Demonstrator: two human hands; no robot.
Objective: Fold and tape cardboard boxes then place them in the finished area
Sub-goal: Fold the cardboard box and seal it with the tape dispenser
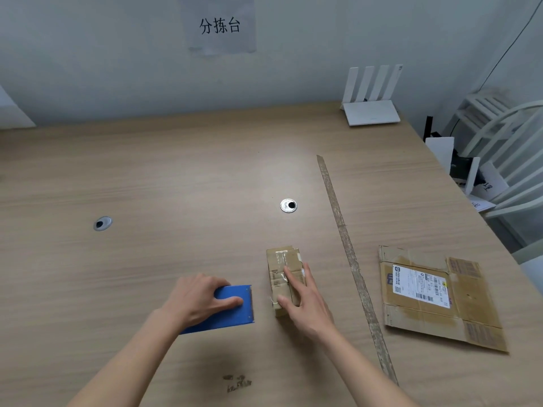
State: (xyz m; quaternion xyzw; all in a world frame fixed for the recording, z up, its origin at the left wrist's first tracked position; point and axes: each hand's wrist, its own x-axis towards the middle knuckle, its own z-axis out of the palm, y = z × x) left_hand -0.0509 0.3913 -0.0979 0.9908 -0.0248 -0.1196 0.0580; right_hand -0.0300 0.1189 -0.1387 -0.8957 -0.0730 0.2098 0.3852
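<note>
Nearest on the bench point(147, 177) is a smudge of tape residue point(238, 383). Just beyond it, the left hand point(199, 298) lies on a blue dispenser point(232, 306), fingers curled over its top, thumb on its face. Right of that, the right hand point(305, 301) presses straight fingers flat on the small taped box point(280, 259). A long worn strip point(349, 254) runs near to far beside it. Right of the strip lies a flattened carton point(470, 306) bearing a white shipping label point(420, 284), its print too small to read. Farther off sit two round grommets point(288, 205) and a white router point(371, 111). The wall sign point(220, 24) reads "分拣台".
</note>
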